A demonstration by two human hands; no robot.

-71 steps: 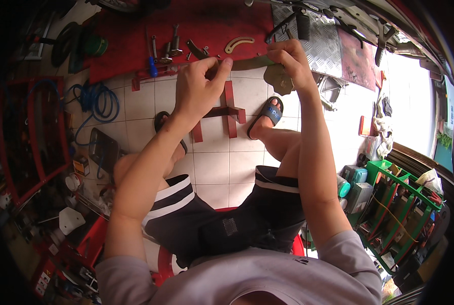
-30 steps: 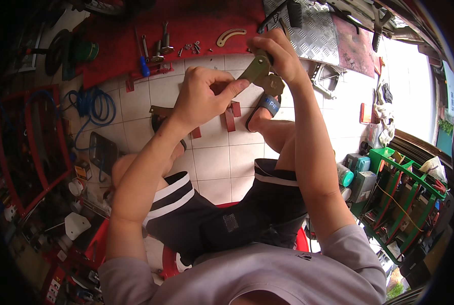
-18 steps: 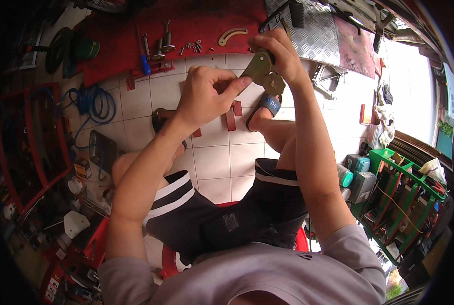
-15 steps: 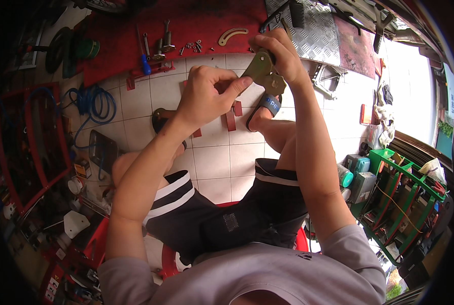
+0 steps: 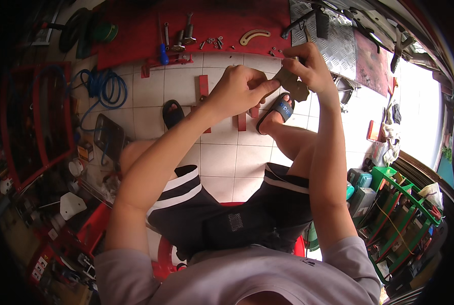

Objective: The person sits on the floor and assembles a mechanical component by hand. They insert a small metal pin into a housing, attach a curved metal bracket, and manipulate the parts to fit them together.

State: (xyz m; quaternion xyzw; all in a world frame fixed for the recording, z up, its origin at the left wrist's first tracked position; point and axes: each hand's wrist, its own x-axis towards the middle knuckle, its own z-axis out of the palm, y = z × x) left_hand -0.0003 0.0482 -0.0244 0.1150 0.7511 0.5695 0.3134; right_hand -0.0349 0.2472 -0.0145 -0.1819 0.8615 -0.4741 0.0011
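A flat, olive-brass metal bracket [image 5: 287, 80] is held up between my two hands, in front of the red bench. Its scalloped, lobed end [image 5: 299, 93] hangs just below my right hand. My left hand [image 5: 240, 89] pinches the near left edge between thumb and bent fingers. My right hand [image 5: 310, 67] is closed around the upper right part, and its fingers hide much of the piece. Past the hands on the bench lie a curved slotted brass-coloured plate [image 5: 255, 36], several small bolts and nuts [image 5: 215, 41], and a screwdriver with a blue handle [image 5: 164, 55].
The red bench [image 5: 140, 28] runs across the far side, with a chequered metal plate [image 5: 316, 43] at right. Blue hose [image 5: 105, 89] coils on the tiles at left. A green tool rack [image 5: 409, 203] stands at right, and a red-framed cabinet [image 5: 36, 119] at left.
The bracket has tilted in my hands, so its flat face with the hole no longer shows plainly. The whole view has shifted, with the bench and floor now farther right in the picture.
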